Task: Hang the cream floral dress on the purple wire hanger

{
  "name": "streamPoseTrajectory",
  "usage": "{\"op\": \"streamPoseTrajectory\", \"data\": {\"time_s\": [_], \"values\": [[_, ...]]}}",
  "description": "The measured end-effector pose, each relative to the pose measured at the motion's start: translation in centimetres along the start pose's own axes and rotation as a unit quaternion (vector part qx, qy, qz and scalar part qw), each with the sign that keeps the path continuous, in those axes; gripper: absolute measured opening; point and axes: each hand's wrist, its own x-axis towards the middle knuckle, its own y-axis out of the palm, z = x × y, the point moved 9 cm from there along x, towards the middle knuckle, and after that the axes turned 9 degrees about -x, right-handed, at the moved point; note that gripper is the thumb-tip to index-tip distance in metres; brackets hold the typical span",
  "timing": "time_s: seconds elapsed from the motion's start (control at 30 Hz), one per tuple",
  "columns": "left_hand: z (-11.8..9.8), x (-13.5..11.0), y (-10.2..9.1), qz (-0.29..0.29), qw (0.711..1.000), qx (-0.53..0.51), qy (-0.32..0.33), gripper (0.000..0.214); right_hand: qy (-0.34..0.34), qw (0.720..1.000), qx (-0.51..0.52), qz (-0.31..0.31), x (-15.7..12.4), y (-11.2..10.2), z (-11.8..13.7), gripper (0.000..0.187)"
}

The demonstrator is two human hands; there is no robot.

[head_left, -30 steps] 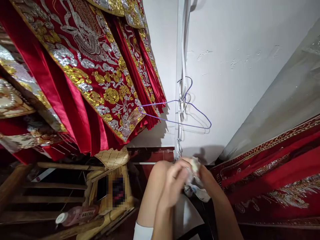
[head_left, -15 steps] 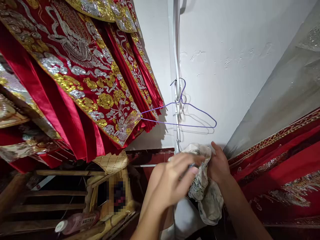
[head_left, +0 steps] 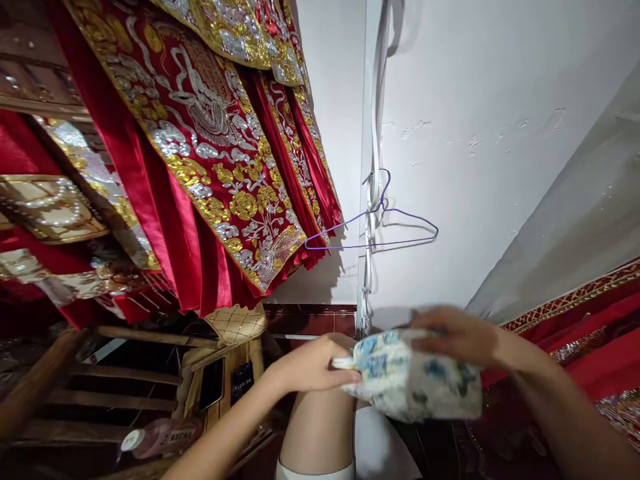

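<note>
A white fabric item with a blue and green floral print [head_left: 400, 373] is spread above my lap; whether it is a bag or a garment is unclear. My left hand [head_left: 325, 363] pinches a pale strip at its left end. Over its upper right part lies my right hand [head_left: 450, 333], smeared by motion, so I cannot make out how its fingers sit. Past my hands, a purple wire hanger [head_left: 400, 243] hangs by its hook from a white cord [head_left: 374, 133] along the wall.
Red embroidered garments [head_left: 240, 193] hang at the left. On a wooden chair [head_left: 145, 407] sit a bottle with pink contents [head_left: 165, 437], a phone [head_left: 213, 383] and a small display [head_left: 243, 380]. A quilted cream bag [head_left: 237, 323] is behind it. Red fabric [head_left: 595, 353] hangs at right.
The bunched fabric has been opened out into a longer, flatter shape. My left hand has moved to its left end, and my right hand has come over its top. The view has shifted slightly.
</note>
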Motion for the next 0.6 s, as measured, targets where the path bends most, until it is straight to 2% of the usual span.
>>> {"op": "streamPoseTrajectory", "data": {"time_s": [0.07,0.13,0.23,0.3,0.37,0.4,0.47,0.53,0.6], "values": [[0.3,-0.7,-2.3,-0.028,0.995,0.09,-0.028,0.05,0.036,0.989,0.028,-0.139,0.5,-3.7,-1.0,0.031],[-0.2,-0.7,-4.6,-0.051,0.982,0.178,-0.042,0.044,0.038,0.966,0.053,-0.25,1.2,-6.6,-1.5,0.025],[-0.5,-0.5,-7.5,-0.065,0.95,0.29,-0.091,0.038,-0.019,0.921,0.04,-0.388,2.4,-10.3,-1.5,0.022],[0.2,-0.5,-8.8,-0.061,0.927,0.344,-0.136,0.034,-0.039,0.892,-0.009,-0.45,3.1,-12.0,-2.0,0.023],[1.4,-0.9,-9.5,-0.048,0.911,0.367,-0.182,0.032,-0.026,0.882,-0.094,-0.461,4.4,-12.5,-3.2,0.035],[2.2,-1.2,-9.7,-0.042,0.906,0.37,-0.203,0.032,-0.015,0.885,-0.142,-0.444,5.3,-12.3,-3.9,0.043],[3.8,-1.7,-9.7,-0.033,0.899,0.364,-0.24,0.036,0.001,0.9,-0.217,-0.378,7.3,-10.9,-5.6,0.056],[5.3,-2.1,-9.3,-0.035,0.895,0.357,-0.265,0.039,0.006,0.916,-0.249,-0.315,8.8,-9.2,-7.4,0.062],[6.3,-2.2,-9.0,-0.05,0.894,0.353,-0.271,0.034,0.015,0.92,-0.259,-0.295,9.1,-8.2,-9.1,0.064]]}}
